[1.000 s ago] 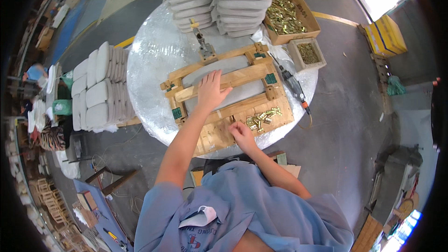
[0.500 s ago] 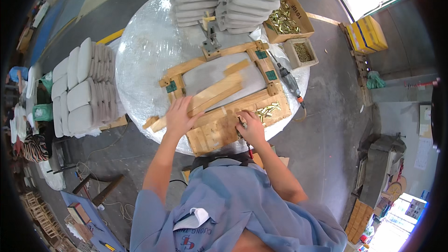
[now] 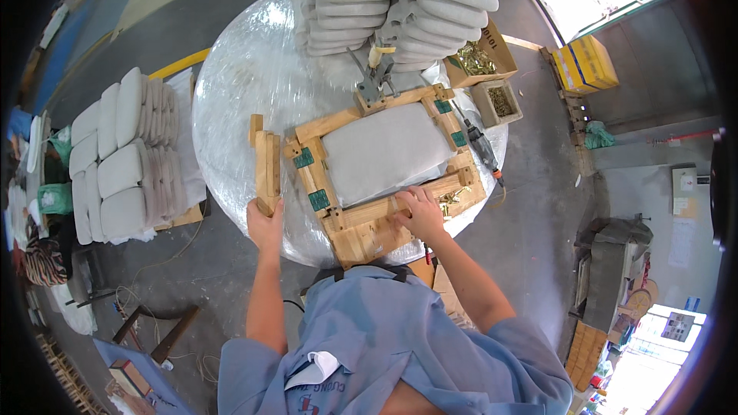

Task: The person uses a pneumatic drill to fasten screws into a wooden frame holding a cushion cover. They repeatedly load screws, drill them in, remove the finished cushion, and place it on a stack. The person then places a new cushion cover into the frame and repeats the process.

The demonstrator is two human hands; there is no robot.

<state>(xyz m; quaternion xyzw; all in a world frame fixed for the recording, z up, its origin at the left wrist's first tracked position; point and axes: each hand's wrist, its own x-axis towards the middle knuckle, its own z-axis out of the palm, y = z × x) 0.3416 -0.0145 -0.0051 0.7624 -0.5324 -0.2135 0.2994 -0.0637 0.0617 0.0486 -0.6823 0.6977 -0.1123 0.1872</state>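
Observation:
My left hand (image 3: 265,226) is closed round the lower end of a thick light-wood bar (image 3: 266,165). A short block juts from the bar's far end, and the whole piece stands out to the left of the wooden frame jig (image 3: 361,242). Inside the jig lies a light-grey padded panel (image 3: 388,142); green pads are fixed at its corners. My right hand (image 3: 422,214) rests on the jig's near rail with its fingers apart, slightly blurred. Brass-coloured fittings (image 3: 455,198) lie just right of it. A metal toggle clamp (image 3: 374,81) is mounted on the far rail.
Stacked grey cushions (image 3: 354,8) stand at the table's far side, beside a cardboard box of brass fittings (image 3: 500,61) and a small tray of screws (image 3: 503,101). A power screwdriver (image 3: 482,146) lies right of the jig. More cushions (image 3: 123,154) are piled left of the plastic-wrapped round table (image 3: 231,107).
My left hand has lifted the wooden bar off the jig and carried it left, turning it to point away from me. The grey panel is now uncovered. My right hand stays by the near rail.

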